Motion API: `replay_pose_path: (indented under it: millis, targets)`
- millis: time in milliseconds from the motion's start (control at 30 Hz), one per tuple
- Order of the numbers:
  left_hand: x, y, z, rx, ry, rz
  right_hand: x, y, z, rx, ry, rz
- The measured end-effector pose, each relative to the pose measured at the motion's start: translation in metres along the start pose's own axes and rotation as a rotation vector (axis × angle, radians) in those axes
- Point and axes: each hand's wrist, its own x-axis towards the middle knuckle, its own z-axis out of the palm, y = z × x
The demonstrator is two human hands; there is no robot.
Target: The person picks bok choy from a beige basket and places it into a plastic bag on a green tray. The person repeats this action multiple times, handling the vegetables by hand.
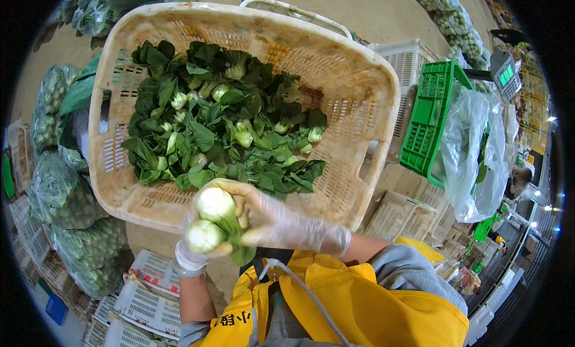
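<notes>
Two heads of bok choy (204, 235) are held together over the near rim of a large stained plastic basket (245, 15), their pale cut bases facing the camera. My left hand (193, 252), in a thin clear glove, cradles them from the left and below, mostly hidden behind them. From the right, my gloved right hand (265, 216) curls its fingers around the upper head and its leaves; it is slightly blurred. Beyond both hands, a loose layer of leafy bok choy (202, 136) covers much of the basket's floor.
Right of the basket, a green crate (424, 122) lined with a clear plastic bag (476, 154) stands by a scale display (505, 75). Bagged vegetables (67, 190) are piled at left. White crates (150, 297) sit at lower left, more crates (400, 216) at right.
</notes>
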Motion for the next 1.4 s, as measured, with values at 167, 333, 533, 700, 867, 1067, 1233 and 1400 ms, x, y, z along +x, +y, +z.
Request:
replay_pose_path:
  millis: [167,333,533,700,867,1067,1233,1400]
  targets:
    - [0.012,-0.024,0.021,0.542,0.207,0.277,0.044,0.109,-0.181,-0.713,0.817,0.436]
    - [0.005,-0.044,0.015,0.869,0.261,0.358,0.012,0.183,-0.222,-1.187,0.25,1.206]
    - [0.007,-0.019,0.014,0.637,0.329,0.306,-0.021,0.177,-0.199,-1.013,0.772,0.761]
    - [0.018,-0.017,0.016,0.825,0.136,0.346,0.001,0.03,-0.111,-0.853,0.814,0.017]
    - [0.049,0.019,0.037,0.788,-0.229,0.576,-0.007,0.003,-0.035,0.017,0.441,-0.186]
    - [0.013,0.01,0.047,-0.313,-0.12,-0.102,-0.001,-0.002,0.007,0.256,0.301,-0.156]
    - [0.017,0.0,0.041,0.09,-0.089,0.284,0.029,0.054,-0.076,0.479,0.105,0.211]
    - [0.013,-0.047,0.024,-0.511,0.093,-0.333,0.076,0.159,-0.249,-1.808,0.45,0.129]
